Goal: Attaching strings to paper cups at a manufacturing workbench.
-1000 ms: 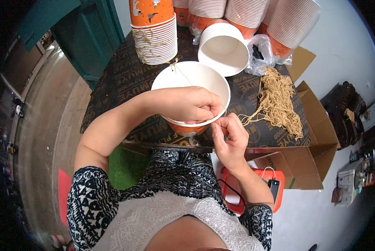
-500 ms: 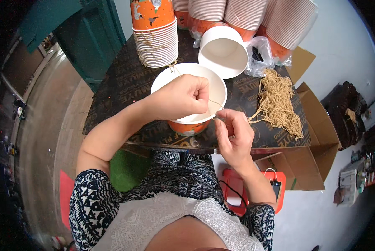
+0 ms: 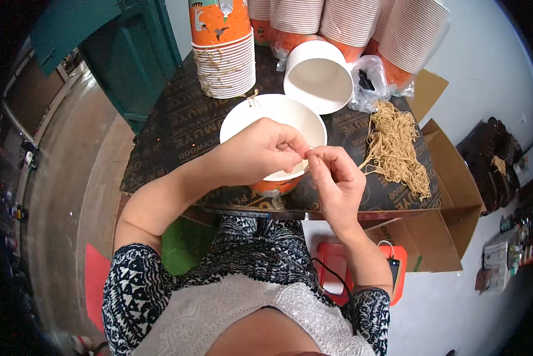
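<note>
Now, from the head view, I see the left hand held over the white-lined tub, back of the hand up and wrist nearly straight. Its forearm slants in from the left, elbow pushed out wide, passing over the near edge of the desk. The fingers are curled, with thumb and forefinger reaching toward the other hand; I cannot tell whether that grip is fully closed. The right hand rises from the lower right, elbow bent low, fingers folded and the thumb and forefinger pinching a thin bit of twine beside the tub's right rim. The two hands meet there, fingertip to fingertip. The rest of the twine lies heaped on the right of the desk, a strand of it leading toward the right hand. The tub stands upright near the front edge, between a tall stack of tubs and the heap, with a loose tub tipped on its side just behind.

Half a second ago the left fist was apart from the right hand, a small loop showing between them; a second ago it was lower, its fingers down inside the near rim.
</note>
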Tool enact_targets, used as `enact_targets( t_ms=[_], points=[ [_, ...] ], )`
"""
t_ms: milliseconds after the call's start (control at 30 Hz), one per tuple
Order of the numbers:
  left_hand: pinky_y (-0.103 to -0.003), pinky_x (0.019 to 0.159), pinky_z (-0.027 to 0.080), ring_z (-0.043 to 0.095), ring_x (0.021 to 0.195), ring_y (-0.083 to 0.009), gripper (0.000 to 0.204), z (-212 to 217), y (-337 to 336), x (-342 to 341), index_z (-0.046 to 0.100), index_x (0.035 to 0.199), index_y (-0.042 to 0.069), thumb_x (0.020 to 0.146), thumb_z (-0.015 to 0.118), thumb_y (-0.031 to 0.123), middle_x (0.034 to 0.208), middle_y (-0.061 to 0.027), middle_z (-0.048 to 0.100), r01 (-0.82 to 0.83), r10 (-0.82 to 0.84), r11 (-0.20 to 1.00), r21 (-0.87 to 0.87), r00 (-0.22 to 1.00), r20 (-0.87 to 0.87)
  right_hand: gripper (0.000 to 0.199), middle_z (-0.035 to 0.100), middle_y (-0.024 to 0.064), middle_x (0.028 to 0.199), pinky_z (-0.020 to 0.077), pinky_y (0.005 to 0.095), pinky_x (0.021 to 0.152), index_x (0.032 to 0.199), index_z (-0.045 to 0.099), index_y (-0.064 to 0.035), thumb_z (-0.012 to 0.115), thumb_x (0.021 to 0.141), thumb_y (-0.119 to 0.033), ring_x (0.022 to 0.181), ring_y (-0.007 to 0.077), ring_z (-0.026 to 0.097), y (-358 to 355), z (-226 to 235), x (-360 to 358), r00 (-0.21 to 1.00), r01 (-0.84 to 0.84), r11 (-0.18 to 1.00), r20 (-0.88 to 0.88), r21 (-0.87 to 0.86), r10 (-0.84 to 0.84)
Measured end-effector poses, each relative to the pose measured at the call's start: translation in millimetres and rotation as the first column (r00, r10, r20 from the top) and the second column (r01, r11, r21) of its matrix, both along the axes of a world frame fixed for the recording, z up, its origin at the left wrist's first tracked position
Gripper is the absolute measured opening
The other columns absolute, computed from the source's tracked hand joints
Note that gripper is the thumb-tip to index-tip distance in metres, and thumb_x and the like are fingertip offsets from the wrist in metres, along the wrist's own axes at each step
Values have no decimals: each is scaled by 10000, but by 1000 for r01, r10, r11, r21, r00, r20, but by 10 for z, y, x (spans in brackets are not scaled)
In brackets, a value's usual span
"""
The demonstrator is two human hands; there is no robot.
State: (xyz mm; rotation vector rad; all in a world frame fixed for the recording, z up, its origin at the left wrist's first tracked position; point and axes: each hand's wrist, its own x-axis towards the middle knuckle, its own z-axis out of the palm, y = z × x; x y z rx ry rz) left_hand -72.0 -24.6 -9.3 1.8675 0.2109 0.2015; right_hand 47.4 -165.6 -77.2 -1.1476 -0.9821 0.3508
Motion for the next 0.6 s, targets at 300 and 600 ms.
enact_targets(
  t_ms=[300,600],
  points=[
    [-174,402,297,450,464,-30,117,-132,108,156,681,929,-43,866,648,49,646,-35,601,91,-153,911,-401,980,-125,183,653,11,855,449,212,660,1096,682,17,636,934,-53,739,43,540,-2,-93,44,998,-48,998,45,36,46],
    [-159,430,310,457,480,-24,141,-38,120,127,665,882,-20,882,664,120,642,-27,612,87,-157,940,-330,969,-193,342,598,39,855,439,266,733,1223,615,-12,591,882,-2,752,137,528,-270,197,389,928,-5,998,372,-58,27]
  ],
)
